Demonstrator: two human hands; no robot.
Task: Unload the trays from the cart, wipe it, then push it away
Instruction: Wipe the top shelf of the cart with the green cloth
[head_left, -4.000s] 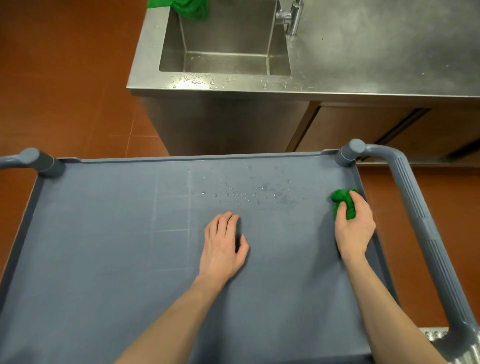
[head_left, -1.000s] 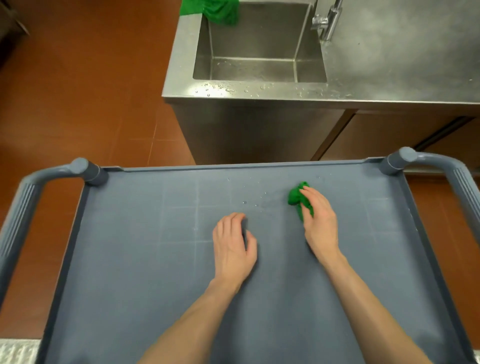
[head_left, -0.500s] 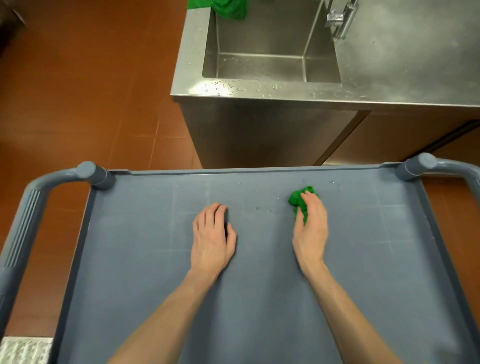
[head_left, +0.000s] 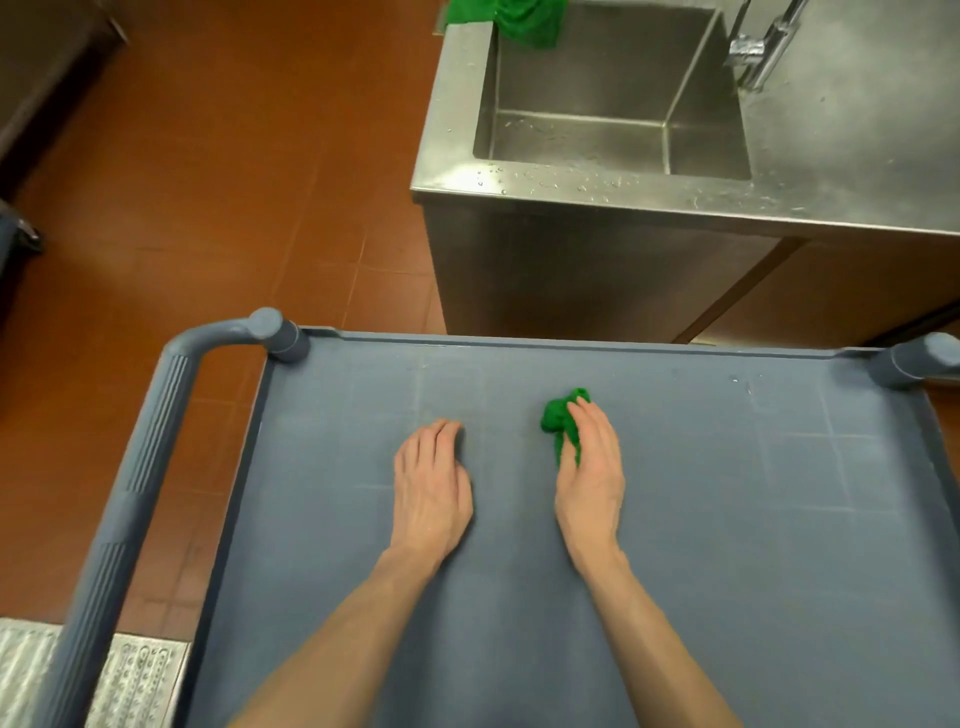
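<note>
Here, in the head view, a grey-blue cart fills the lower part of the picture, its flat top shelf bare of trays. The left hand lies palm down on the shelf, fingers together and flat, clamped on nothing. Just beside it, the right hand presses a bunched green cloth against the shelf; the fingers lie over the cloth, which sticks out past the fingertips and to their left, so the hand is closed down on it rather than spread free. Both hands sit near the middle of the shelf, slightly toward its far edge. A ribbed grey handle curves along the cart's left side, and a corner post shows at the far right. Beyond the cart stands a steel counter with a sink set in it; a second green cloth hangs over the sink's far corner, and a tap rises at its right. The floor is red-brown tile.
</note>
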